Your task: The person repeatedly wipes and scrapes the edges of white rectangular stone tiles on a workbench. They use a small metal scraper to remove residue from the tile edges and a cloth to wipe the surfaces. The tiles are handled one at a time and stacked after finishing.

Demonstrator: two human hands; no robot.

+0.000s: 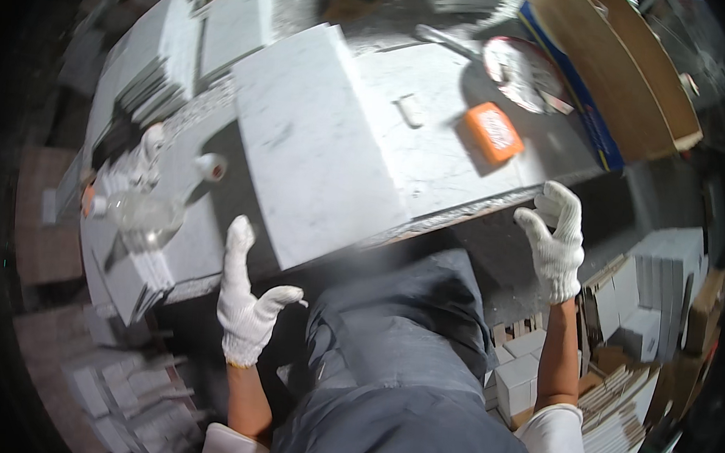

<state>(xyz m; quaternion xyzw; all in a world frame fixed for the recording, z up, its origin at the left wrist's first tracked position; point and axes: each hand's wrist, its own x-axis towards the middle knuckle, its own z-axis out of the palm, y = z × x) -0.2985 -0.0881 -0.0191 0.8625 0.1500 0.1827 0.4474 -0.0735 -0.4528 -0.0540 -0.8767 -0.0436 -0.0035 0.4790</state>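
A pale, grey-veined stone slab lies tilted toward me across the worktable, its near corner at the front edge. My left hand, in a white knit glove, is held near that corner with thumb and fingers spread and nothing in it. My right hand, gloved alike, hovers off the table's front edge, fingers curved and apart from the thumb, also holding nothing. Nearest to it on the table is an orange block with a white printed face. A small white piece lies between the block and the slab.
A round dish with whitish residue sits beside an open cardboard box at the back right. A clear bottle and a white cylinder are at the left, near stacked tiles. More stacked tiles stand low at the right.
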